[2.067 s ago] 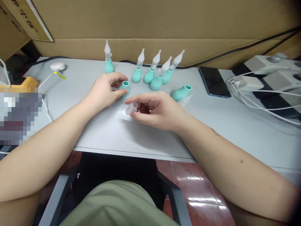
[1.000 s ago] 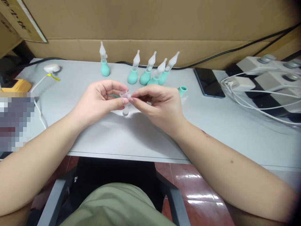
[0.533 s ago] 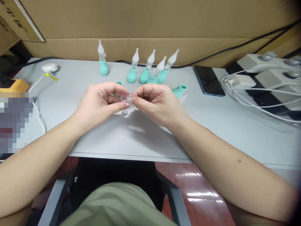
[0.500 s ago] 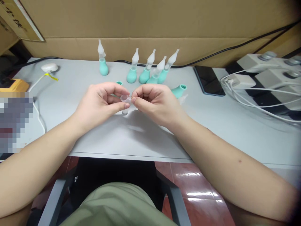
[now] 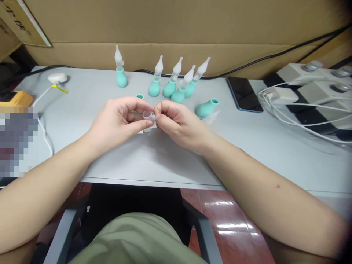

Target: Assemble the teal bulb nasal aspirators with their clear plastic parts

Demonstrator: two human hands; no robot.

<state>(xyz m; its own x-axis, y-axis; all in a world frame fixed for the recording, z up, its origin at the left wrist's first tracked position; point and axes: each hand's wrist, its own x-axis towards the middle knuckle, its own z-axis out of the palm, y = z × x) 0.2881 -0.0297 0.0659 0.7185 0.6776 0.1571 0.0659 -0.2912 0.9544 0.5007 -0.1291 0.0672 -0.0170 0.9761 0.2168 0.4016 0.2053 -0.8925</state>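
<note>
In the head view, I can see both bare hands meeting over a pale grey tabletop (image 5: pixel 123 165). The left hand (image 5: pixel 117 117) has its thumb and fingers around a small clear plastic tube (image 5: pixel 147 116), its round open mouth facing up, in front of the person. The right hand (image 5: pixel 180 123) is curled, thumb and forefinger pinched together right at the tube's side; from here I can't tell whether a tiny piece sits between those tips.

Just behind the left hand, the open rim of a teal, rounded squeeze bulb (image 5: pixel 139 96) peeks out, mostly hidden by the fingers. Beyond the right hand, an open-necked teal bulb (image 5: pixel 205 109) leans over with its mouth toward the upper right, and a crumpled-looking translucent piece (image 5: pixel 211 118) lies next to it.

Toward the back stand five teal bulbs with clear necks and white pointed tips: a lone one (image 5: pixel 121 77) at the left, and a group of four (image 5: pixel 169 88) closer to the middle, some leaning to the right.

Over on the right lies a dark smartphone (image 5: pixel 244 94), near a white power adapter (image 5: pixel 282 95) and grey boxes with round knobs (image 5: pixel 298 75). At the left there's a white rounded gadget (image 5: pixel 57 77); a brown cardboard panel (image 5: pixel 176 22) rises behind everything.
</note>
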